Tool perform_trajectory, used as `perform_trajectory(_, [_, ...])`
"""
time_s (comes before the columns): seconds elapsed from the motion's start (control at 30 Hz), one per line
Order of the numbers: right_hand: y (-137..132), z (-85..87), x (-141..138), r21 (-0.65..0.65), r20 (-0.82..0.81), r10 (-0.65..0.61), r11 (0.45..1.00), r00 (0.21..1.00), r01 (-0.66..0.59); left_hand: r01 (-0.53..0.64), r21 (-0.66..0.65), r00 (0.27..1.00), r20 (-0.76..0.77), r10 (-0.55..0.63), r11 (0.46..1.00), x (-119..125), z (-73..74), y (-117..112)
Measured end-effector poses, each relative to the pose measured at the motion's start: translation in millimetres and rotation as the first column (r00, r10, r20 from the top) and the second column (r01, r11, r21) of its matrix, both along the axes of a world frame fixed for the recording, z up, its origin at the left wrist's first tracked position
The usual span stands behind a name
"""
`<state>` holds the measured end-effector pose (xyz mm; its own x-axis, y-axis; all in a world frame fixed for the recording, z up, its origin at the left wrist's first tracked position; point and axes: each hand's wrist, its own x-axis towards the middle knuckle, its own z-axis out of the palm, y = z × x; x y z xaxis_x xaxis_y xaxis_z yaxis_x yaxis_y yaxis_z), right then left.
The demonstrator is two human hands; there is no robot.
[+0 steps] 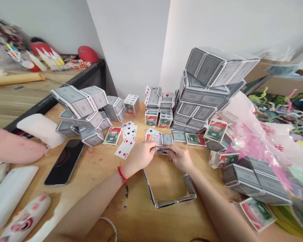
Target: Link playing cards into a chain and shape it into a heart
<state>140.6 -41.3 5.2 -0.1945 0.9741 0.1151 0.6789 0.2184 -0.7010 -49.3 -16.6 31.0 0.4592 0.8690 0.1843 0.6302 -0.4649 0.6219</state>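
My left hand (pixel 142 155) and my right hand (pixel 182 158) meet at the middle of the wooden table. Between their fingertips they pinch folded playing cards (pixel 163 151), partly covered by the fingers. Just below, a thin open frame of joined playing cards (pixel 173 202) stands on edge, its near side and two corners showing; whether it joins the cards in my fingers is hidden. Beyond my hands lie a grey-backed playing card (pixel 167 139) and another grey-backed stack (pixel 179 136). Left of my left hand rest a five-spot-like diamond card (pixel 125 149) and several black-suit cards (pixel 129 130).
A tall stack of card-built blocks (pixel 199 97) rises at the right back, a lower one (pixel 77 104) at the left. Red-and-green card boxes (pixel 112 135) stand about. A black phone (pixel 64 162) lies left; more card blocks (pixel 255 181) and plastic bags (pixel 257 131) lie right.
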Motion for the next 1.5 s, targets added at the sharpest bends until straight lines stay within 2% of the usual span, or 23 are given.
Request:
perform_trajectory(0.23, [0.0,-3.3,2.1,-0.07,-0.151,0.02,0.997,0.988,-0.031,0.023,-0.001,1.0,-0.011,-0.023,1.0,0.3,0.8,0.7])
perform_trajectory(0.5, [1.3,-1.9,6.1,-0.143,-0.174,0.054,0.987,0.983,-0.08,0.031,0.011,0.999,-0.013,-0.031,0.999,0.2,-2.9,0.4])
perform_trajectory(0.6, [2.1,2.4,6.7,-0.137,-0.131,0.022,0.99,0.991,-0.04,0.01,0.022,1.0,-0.012,-0.01,1.0,0.7,-2.2,-0.3])
perform_trajectory(0.77, [2.9,28.1,8.3,-0.132,-0.015,-0.106,0.986,0.994,0.103,-0.025,0.034,1.0,0.013,0.024,0.999,1.4,0.8,-2.6])
perform_trajectory(0.93, [-5.9,67.0,14.1,-0.094,0.218,-0.109,0.987,0.97,0.132,-0.093,0.069,0.991,-0.093,0.1,0.993,0.9,3.1,-7.2])
perform_trajectory(1.03, [-18.9,82.9,18.4,-0.16,0.456,-0.044,0.979,0.889,0.13,-0.123,0.088,0.976,-0.171,0.137,0.989,-0.1,5.6,-9.2])
perform_trajectory(1.1, [-28.9,86.6,20.1,-0.234,0.589,0.089,0.97,0.803,0.063,-0.144,0.079,0.961,-0.227,0.158,0.987,-1.0,8.2,-9.7])
perform_trajectory(1.2, [-40.0,83.4,19.3,-0.377,0.613,0.321,0.922,0.722,-0.09,-0.151,0.064,0.943,-0.29,0.163,0.986,-2.3,13.1,-9.3])
perform_trajectory(1.27, [-42.8,79.7,17.3,-0.441,0.616,0.401,0.889,0.678,-0.125,-0.148,0.079,0.935,-0.314,0.165,0.986,-3.3,15.9,-8.7])
perform_trajectory(1.37, [-42.8,78.2,15.6,-0.468,0.652,0.418,0.878,0.632,-0.099,-0.146,0.112,0.93,-0.322,0.175,0.983,-5.1,17.3,-6.6])
perform_trajectory(1.5, [-45.5,83.5,19.7,-0.464,0.683,0.377,0.885,0.625,-0.027,-0.184,0.126,0.946,-0.246,0.21,0.975,-7.8,14.4,-1.6])
